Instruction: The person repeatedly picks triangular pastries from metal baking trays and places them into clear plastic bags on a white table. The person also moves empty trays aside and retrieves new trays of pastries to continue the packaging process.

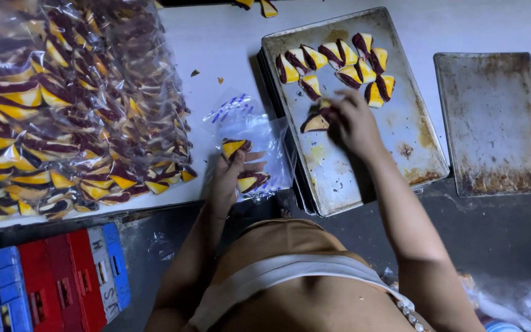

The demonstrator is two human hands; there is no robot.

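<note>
Yellow-and-purple swirled pastry pieces (339, 64) lie on worn metal baking tray (401, 135), most just beyond right hand (353, 123). Right hand on tray, fingers closed on one pastry piece (314, 123). Left hand (228, 175) holds small clear plastic bag (259, 138) on white table (216, 43), fingers clamped on bag; two pieces inside. Left of left hand: big pile of filled clear bags (69, 104). Right of right hand: second empty metal tray (496, 123).
</note>
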